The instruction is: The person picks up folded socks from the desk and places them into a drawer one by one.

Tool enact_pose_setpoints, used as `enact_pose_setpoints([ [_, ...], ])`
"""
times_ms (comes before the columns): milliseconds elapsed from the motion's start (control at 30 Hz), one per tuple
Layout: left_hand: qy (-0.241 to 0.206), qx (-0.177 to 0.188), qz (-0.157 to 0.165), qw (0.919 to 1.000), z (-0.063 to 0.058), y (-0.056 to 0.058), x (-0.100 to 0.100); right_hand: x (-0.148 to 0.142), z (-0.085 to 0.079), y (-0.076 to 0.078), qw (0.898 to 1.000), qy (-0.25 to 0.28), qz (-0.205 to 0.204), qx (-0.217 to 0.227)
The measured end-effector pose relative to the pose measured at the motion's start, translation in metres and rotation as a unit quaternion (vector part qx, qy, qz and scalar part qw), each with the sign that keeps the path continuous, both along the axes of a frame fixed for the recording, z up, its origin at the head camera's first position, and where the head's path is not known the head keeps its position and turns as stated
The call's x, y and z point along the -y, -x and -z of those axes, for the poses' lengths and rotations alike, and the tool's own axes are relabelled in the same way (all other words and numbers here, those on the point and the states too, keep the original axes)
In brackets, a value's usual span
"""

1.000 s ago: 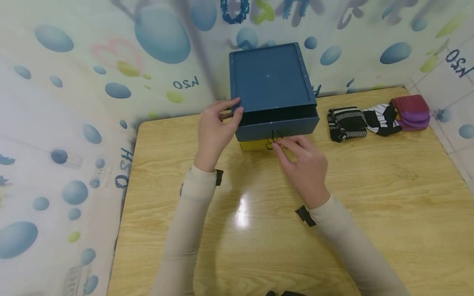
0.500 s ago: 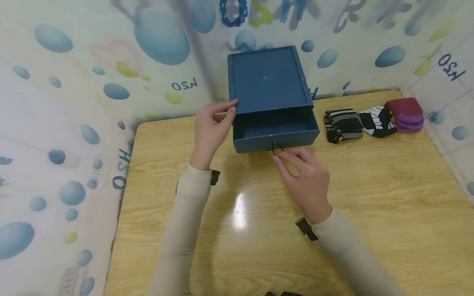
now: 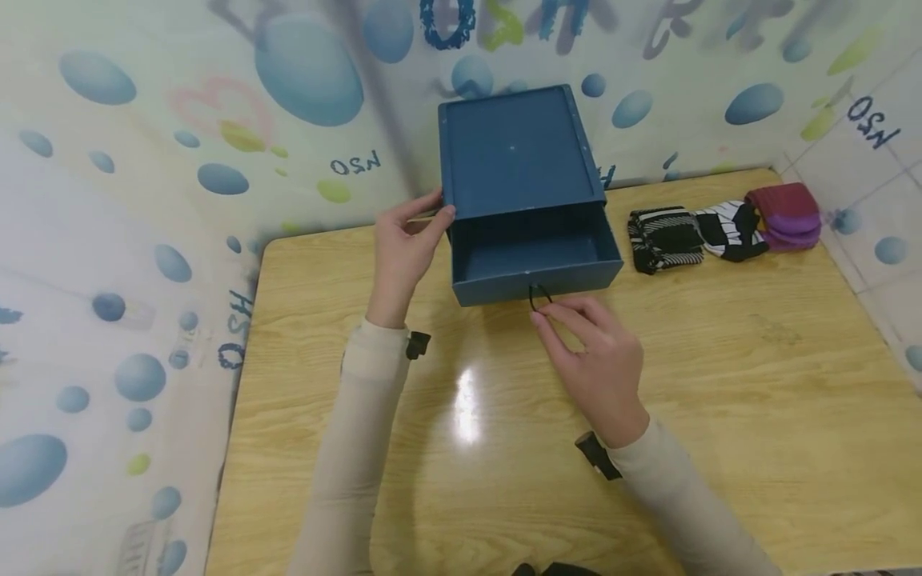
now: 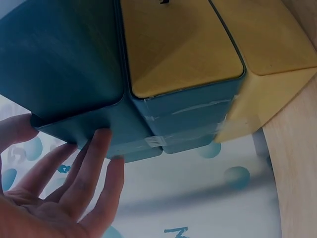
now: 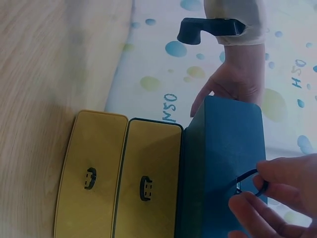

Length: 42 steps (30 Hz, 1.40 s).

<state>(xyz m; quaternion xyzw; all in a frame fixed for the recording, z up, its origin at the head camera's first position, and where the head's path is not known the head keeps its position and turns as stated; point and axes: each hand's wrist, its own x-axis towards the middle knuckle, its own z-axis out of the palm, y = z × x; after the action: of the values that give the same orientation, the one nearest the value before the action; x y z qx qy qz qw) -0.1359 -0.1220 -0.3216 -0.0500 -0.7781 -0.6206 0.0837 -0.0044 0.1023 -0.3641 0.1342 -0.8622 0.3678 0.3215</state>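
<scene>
A stack of drawers stands against the wall, its blue top casing (image 3: pixel 515 152) facing up. The blue top drawer (image 3: pixel 536 280) is pulled well out, and its dark inside shows. With thumb and fingertips, my right hand (image 3: pixel 594 360) pinches the thin black loop handle (image 5: pixel 247 174) on that drawer's front. My left hand (image 3: pixel 405 256) rests against the casing's left side near the front corner. In the left wrist view its fingers (image 4: pixel 101 144) lie fairly straight on the blue side wall. Below, two yellow drawer fronts (image 5: pixel 151 183) (image 5: pixel 94 173) with black handles are closed.
Folded textiles lie in a row right of the drawers: a black-and-white patterned one (image 3: pixel 664 238), a black-and-white striped one (image 3: pixel 731 230), and a maroon and purple one (image 3: pixel 785 216). The wooden table (image 3: pixel 504 480) meets patterned walls at the back and left.
The top drawer has come further out toward me, with my right hand drawing back on its loop. My left fingers have shifted from the casing's top edge to its side.
</scene>
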Motion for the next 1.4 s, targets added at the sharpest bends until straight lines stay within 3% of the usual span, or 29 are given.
enact_pose_setpoints([
  [200,-0.010,-0.006,-0.011,0.9999,0.002,-0.001,-0.003,0.000,0.001,-0.005,1.000,0.011,-0.001,-0.004],
  [467,-0.010,-0.003,-0.020,0.9998,-0.017,-0.013,-0.012,0.001,0.000,-0.012,1.000,0.023,0.000,-0.006],
  [767,-0.037,-0.004,-0.023,0.9991,0.004,-0.001,-0.007,0.000,0.004,-0.019,1.000,0.025,0.005,-0.015],
  [1400,-0.054,-0.004,-0.028,0.9981,0.007,-0.001,-0.006,0.000,0.008,-0.034,1.000,0.013,-0.007,-0.019],
])
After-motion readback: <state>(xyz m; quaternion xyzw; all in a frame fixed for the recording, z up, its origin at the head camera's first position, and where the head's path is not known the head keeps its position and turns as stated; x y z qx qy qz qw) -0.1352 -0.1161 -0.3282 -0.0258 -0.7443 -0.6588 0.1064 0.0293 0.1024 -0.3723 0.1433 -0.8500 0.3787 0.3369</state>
